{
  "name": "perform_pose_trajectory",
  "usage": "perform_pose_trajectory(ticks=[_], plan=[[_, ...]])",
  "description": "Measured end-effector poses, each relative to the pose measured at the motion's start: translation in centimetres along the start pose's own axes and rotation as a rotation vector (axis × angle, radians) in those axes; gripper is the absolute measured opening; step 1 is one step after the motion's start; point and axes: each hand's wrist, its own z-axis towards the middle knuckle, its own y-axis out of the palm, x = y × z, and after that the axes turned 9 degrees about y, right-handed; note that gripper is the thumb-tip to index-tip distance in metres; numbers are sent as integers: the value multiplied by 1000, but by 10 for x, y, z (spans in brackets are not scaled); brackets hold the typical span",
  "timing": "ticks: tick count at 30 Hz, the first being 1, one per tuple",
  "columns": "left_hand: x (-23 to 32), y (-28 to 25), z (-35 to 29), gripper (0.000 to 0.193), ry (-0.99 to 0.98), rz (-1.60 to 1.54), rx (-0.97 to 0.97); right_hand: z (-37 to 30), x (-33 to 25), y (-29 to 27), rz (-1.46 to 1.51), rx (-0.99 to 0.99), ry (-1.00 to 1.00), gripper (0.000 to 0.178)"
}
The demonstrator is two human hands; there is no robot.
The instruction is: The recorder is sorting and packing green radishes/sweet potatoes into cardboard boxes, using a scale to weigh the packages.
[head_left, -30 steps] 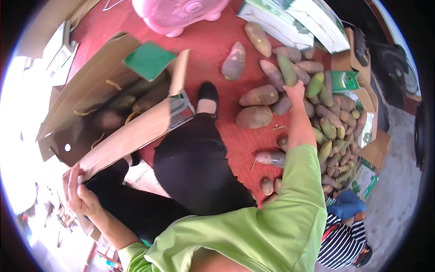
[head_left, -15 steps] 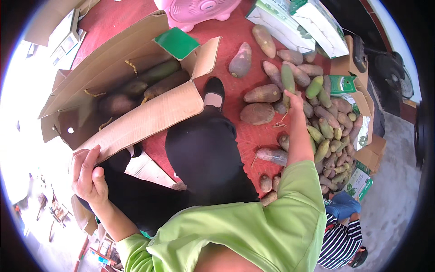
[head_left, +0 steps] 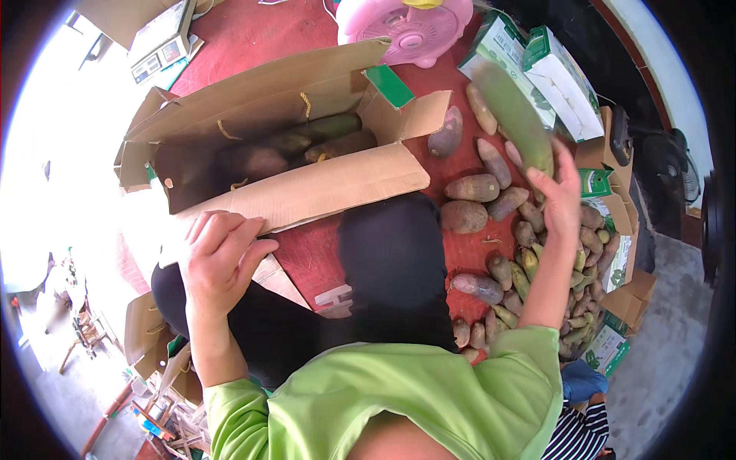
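Observation:
My right hand [head_left: 561, 192] is raised over the heap, closed around the lower end of a long green radish [head_left: 515, 115], whose upper end is blurred by motion. With fingers bent over it, my left hand [head_left: 218, 261] grips the near flap [head_left: 322, 188] of an open cardboard box [head_left: 268, 84]. Several dark green and purplish radishes [head_left: 345, 146] lie inside that box, beside yellow rope handles [head_left: 307, 106]. To the right, loose purplish radishes [head_left: 471, 188] are spread on a red mat [head_left: 330, 261], close to a bigger heap of smaller green and brownish ones [head_left: 586, 264].
A pink fan [head_left: 414, 31] stands beyond the box. White and green cartons [head_left: 560, 84] sit at the far right, above another open carton [head_left: 629, 230]. A scale [head_left: 161, 50] is at the far left. A person in a striped top [head_left: 575, 429] is at the lower right.
My right hand has lifted the green radish off the pile, up and rightward. My left hand has shifted right along the flap. The whole view has turned slightly, moving the box rightward.

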Motion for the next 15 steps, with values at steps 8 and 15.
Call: perform_pose_trajectory(ticks=[8, 15], plan=[[-4, -1, -2, 26, 0, -37, -11, 13, -128, 110, -775, -348, -680, 53], [1, -2, 3, 25, -32, -56, -4, 33, -108, 209, -1384, -411, -1034, 34]])
